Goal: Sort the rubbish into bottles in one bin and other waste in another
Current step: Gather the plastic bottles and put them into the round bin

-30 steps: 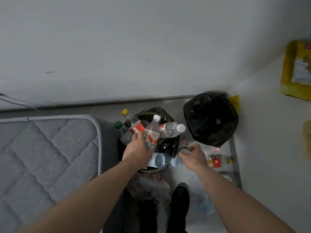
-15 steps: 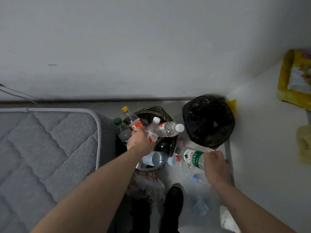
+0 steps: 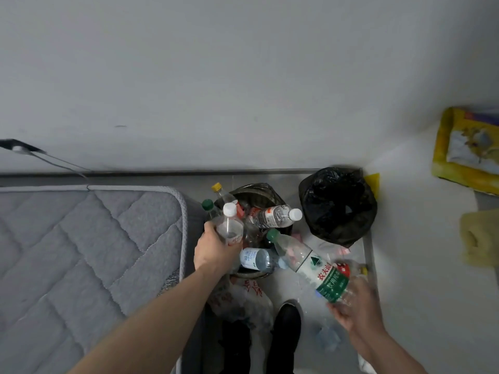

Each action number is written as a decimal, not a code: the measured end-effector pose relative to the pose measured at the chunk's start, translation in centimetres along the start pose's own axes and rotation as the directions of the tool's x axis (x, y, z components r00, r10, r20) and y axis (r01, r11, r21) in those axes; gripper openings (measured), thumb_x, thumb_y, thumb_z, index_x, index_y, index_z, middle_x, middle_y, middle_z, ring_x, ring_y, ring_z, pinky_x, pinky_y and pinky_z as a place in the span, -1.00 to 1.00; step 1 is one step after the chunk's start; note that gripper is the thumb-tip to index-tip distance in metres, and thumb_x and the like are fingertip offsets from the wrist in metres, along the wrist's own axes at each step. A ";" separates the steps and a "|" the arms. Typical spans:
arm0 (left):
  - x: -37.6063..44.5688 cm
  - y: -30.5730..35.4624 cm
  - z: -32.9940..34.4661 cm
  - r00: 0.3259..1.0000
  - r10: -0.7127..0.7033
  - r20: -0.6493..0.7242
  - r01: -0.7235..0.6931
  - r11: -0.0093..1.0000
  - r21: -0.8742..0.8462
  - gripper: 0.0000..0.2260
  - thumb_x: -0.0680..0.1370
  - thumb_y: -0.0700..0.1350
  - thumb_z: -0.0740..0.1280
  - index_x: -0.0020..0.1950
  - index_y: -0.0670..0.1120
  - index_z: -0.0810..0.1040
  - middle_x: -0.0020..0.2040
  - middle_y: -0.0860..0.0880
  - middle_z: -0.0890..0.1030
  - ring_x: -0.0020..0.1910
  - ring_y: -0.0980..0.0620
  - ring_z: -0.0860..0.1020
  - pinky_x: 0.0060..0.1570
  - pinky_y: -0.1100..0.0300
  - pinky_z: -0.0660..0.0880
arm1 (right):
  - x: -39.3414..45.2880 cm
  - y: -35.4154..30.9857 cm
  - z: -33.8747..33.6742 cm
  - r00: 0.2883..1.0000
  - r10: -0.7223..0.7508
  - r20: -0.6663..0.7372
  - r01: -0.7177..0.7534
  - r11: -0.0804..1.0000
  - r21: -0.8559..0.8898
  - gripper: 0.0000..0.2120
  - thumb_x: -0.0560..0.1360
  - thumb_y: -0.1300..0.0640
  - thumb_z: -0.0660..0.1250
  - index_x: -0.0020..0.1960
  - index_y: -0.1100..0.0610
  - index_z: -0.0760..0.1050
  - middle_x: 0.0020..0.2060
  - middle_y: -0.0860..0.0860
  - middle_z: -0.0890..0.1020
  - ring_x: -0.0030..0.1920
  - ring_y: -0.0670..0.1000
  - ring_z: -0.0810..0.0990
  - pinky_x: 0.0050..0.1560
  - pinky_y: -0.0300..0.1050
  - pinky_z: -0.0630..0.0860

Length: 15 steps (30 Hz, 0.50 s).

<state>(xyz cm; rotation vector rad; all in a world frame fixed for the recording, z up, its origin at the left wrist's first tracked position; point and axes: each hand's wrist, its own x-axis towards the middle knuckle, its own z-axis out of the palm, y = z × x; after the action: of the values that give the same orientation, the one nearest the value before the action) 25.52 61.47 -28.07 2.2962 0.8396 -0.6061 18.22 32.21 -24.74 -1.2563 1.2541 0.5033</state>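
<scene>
The green-capped bottle is held by its base in the right hand, fingers curled round the bottom end, its cap pointing toward the bottle bin and hanging just over that bin's near edge. The left hand sits at the left rim of the same bin, fingers wrapped round a white-capped bottle that stands upright among the others. That bin already looks heaped: a clear bottle lies across the top and more necks poke out on its left side, so I judge the new one could slide off the pile and roll onto the floor, or knock a neighbour out. To the right of the bin stands the black-bagged bin, its contents lost in darkness. The right hand is blurred, so its exact hold is hard to read. Scraps on the floor between the two bins are too small to name, and the bottle bin's inside is mostly covered.
</scene>
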 end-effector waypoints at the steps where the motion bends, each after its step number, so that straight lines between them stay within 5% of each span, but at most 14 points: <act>1: -0.1 -0.2 -0.1 1.000 -0.014 0.006 0.014 1.000 -0.006 -0.43 0.38 0.20 0.50 0.23 0.01 0.34 -0.01 0.04 0.55 -0.06 -0.04 0.55 -0.03 0.02 0.55 | -0.2 0.1 0.5 0.994 0.062 0.089 -0.067 0.997 0.048 -0.66 0.60 -0.11 0.30 0.21 0.12 0.54 0.10 0.23 0.67 -0.06 0.24 0.69 -0.12 0.01 0.58; 4: -0.1 -0.8 -0.1 0.999 -0.030 0.013 0.030 0.999 -0.033 -0.51 0.42 0.11 0.49 0.20 0.01 0.34 0.04 0.00 0.59 -0.02 -0.06 0.57 0.03 -0.02 0.57 | -0.9 -0.3 2.5 0.941 0.124 0.316 -0.130 0.992 -0.002 -0.53 0.51 -0.05 0.43 0.32 0.17 0.48 0.18 0.22 0.64 0.10 0.24 0.69 0.10 0.13 0.57; 7: -0.1 -1.0 0.1 1.000 -0.030 -0.007 0.029 0.997 -0.077 -0.53 0.44 0.11 0.48 0.18 0.00 0.32 0.05 -0.02 0.58 0.03 -0.09 0.58 0.07 -0.03 0.55 | -1.2 -1.1 5.2 0.900 0.092 0.425 -0.006 0.980 -0.200 -0.27 0.24 0.05 0.63 0.34 0.15 0.44 0.13 0.13 0.69 0.14 0.16 0.68 0.29 0.22 0.51; 12: 0.3 -0.8 -0.1 0.998 -0.034 -0.056 0.024 0.985 -0.170 -0.55 0.48 0.09 0.48 0.19 0.02 0.30 0.00 0.04 0.53 0.05 -0.08 0.58 0.06 0.03 0.53 | -1.0 -3.2 10.9 0.889 -0.066 0.452 0.299 0.832 -0.468 -0.30 0.18 0.21 0.61 0.27 -0.04 0.47 0.07 -0.07 0.70 0.07 -0.05 0.68 0.02 -0.11 0.59; 15: 0.9 -1.0 0.0 0.997 -0.017 -0.069 0.004 0.984 -0.178 -0.51 0.47 0.13 0.48 0.27 0.03 0.35 0.01 0.07 0.55 0.06 -0.05 0.58 0.11 0.01 0.54 | 0.3 -3.3 14.6 0.873 -0.221 0.434 0.460 0.667 -0.586 -0.34 0.21 0.11 0.65 0.24 -0.05 0.47 0.06 -0.14 0.66 0.07 -0.07 0.64 0.09 -0.06 0.58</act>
<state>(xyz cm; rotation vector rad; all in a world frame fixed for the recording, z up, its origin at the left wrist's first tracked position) 25.45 62.50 -29.00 2.1621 0.9022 -0.4380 27.24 44.03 -26.20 -1.8867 0.5007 0.8944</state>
